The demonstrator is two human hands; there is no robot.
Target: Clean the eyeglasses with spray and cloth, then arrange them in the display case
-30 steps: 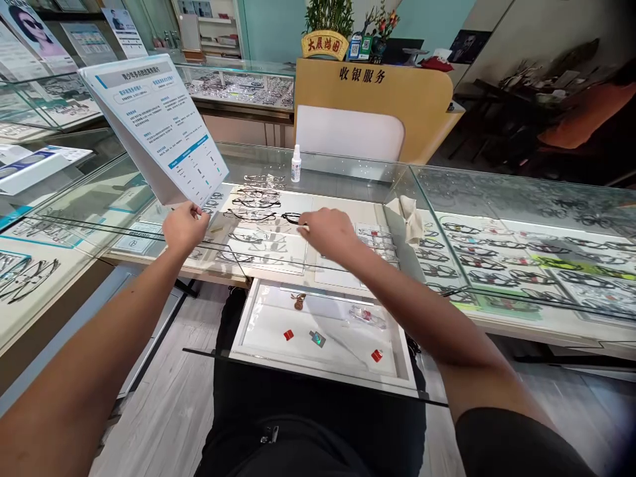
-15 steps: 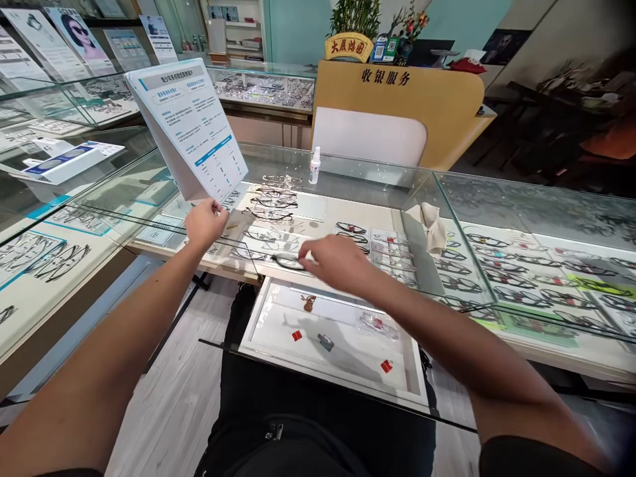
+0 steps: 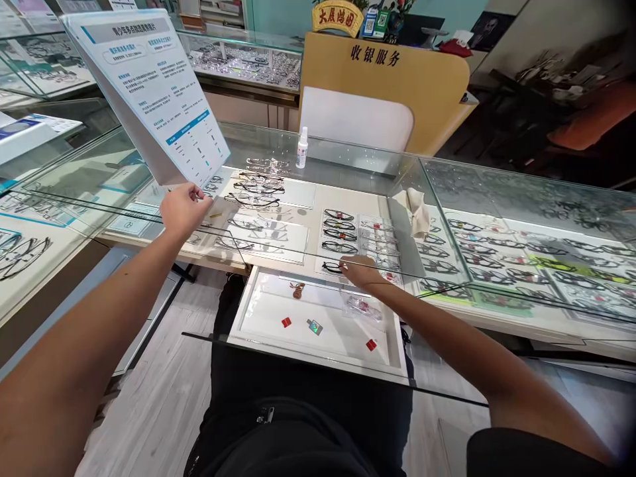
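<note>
My right hand pinches a pair of dark-framed eyeglasses inside the glass display case. It is at the near end of a column of other dark eyeglasses. Beside that column lies a row of clear-framed eyeglasses. My left hand has its fingers curled closed near the lower corner of a standing printed sign; what they grip, if anything, is hidden. To the right of that hand, more eyeglasses are laid out in the case.
An open white drawer juts out below the case, holding red tags, a grey tag and bagged eyeglasses. A spray bottle stands on the glass. A beige cloth lies at the right. Behind stands a yellow counter.
My right hand has carried the eyeglasses rightward, from beside the white tray to the near end of the dark column. My left hand stays by the sign. The view has shifted slightly.
</note>
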